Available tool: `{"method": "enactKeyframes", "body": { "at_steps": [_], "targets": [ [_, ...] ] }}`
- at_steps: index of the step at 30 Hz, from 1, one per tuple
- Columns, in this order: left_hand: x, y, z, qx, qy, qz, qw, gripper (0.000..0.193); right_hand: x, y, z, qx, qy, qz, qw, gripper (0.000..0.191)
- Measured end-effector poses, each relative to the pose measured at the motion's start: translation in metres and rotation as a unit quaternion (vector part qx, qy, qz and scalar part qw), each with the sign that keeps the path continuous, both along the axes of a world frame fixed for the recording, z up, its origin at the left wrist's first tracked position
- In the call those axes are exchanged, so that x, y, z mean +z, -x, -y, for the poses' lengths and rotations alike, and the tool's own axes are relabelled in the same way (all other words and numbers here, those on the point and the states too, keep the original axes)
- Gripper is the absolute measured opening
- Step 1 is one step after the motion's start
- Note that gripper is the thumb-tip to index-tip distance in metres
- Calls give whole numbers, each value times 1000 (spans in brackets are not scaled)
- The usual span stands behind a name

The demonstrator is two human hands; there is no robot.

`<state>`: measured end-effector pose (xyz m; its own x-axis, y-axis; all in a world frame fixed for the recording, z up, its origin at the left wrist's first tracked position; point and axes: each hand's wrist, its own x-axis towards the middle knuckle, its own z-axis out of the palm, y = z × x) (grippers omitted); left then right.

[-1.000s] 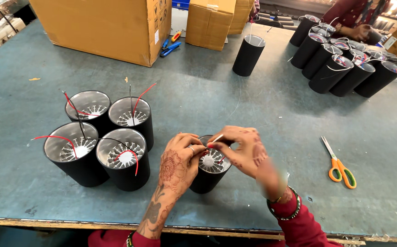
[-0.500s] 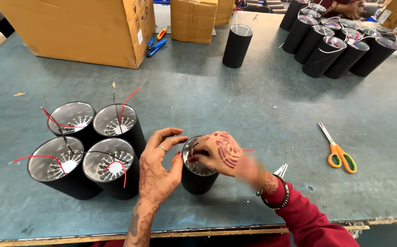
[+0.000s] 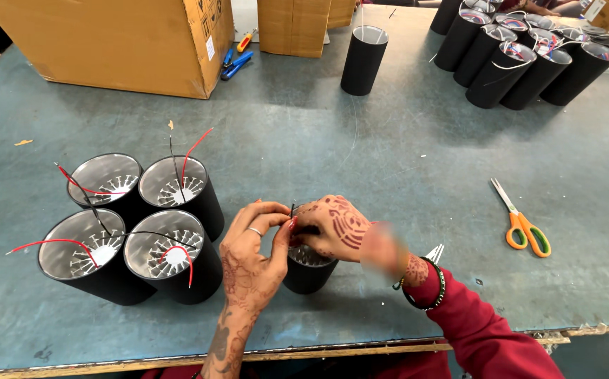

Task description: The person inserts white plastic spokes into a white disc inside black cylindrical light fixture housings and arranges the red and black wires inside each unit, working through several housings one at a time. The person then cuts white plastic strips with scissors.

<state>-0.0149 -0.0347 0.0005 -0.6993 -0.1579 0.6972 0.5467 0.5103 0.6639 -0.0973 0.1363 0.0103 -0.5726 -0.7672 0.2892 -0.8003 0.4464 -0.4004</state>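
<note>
Near the front edge of the table [image 3: 361, 161], about midway along it, stands a short black cylinder [image 3: 307, 270] with a finned metal insert. Both hands meet over its open top. The left hand [image 3: 252, 256] pinches thin wire ends [image 3: 292, 209] between thumb and fingertips, and the right hand [image 3: 332, 228] is closed on the same wires from the other side, covering most of the rim. Judging by this, the piece is mid-wiring. Just left of it stand four similar cylinders [image 3: 136, 228] in a tight cluster, each with red and black leads sticking up, apparently already through this step. Orange-handled scissors [image 3: 522, 224] lie toward the right edge. Taller black tubes [image 3: 515, 49] crowd the far right corner, and cardboard boxes [image 3: 122, 38] sit along the far edge.
</note>
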Motion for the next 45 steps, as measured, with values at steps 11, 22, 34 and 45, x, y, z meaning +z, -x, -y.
{"method": "enactKeyframes", "body": {
  "at_steps": [11, 22, 34, 45],
  "targets": [
    [-12, 3, -10, -3, -34, 52, 998, 5, -8, 2, 21, -60, -152, -60, 985, 17],
    [-4, -3, -11, -18, -103, 194, 975, 16, 22, -16, -161, -244, 27, -72, 967, 14],
    [-8, -6, -14, -9, -102, 170, 980, 18, -93, -46, -255, -316, -122, 13, 941, 19],
    [-11, -7, -11, 22, -44, 143, 989, 15, -77, -60, -253, -300, -152, 36, 941, 21]
  ]
}}
